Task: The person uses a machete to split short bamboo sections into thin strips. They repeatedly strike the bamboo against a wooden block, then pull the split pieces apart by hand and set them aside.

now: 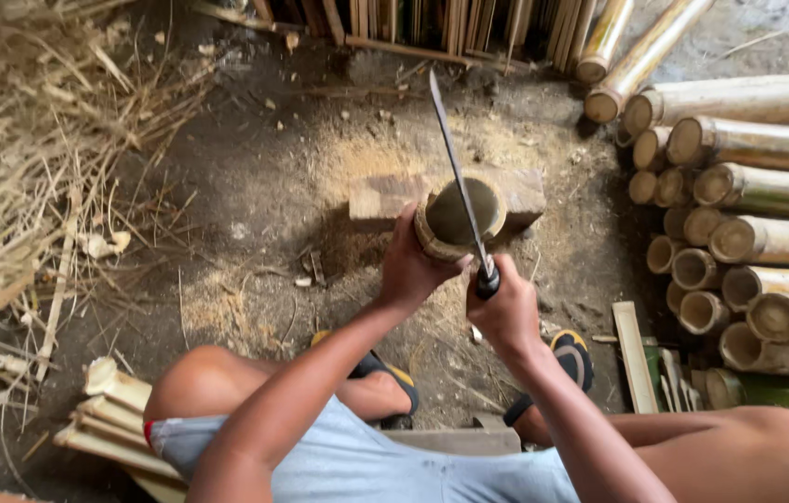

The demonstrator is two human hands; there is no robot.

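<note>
You are steadying the upright bamboo section [458,216] on the wooden block [385,197] with your left hand [410,270] wrapped around it at 7 o'clock. Your right hand [504,312] is gripping the long knife [458,182], its blade lying across the rim; splitting seems to be starting, so the next move calls for a centered blade.

The upright bamboo section [458,216] was pale tan on its cut rim and dull olive-grey inside its hollow. The long knife [458,182] had a grey steel blade and a black handle. The block [385,197] under the bamboo was reddish brown, dusted with light sawdust. The stacked bamboo poles [748,233] were yellowish beige with darker brown hollows, and one low pole [786,391] was green. The split slats [110,410] were cream with tan edges. The dry straw [31,140] was faded straw-yellow. The ground [255,177] was dark grey-brown. The shorts [348,461] were light blue-grey with a red trim, and the sandals [573,359] were black with orange-yellow edging
</note>
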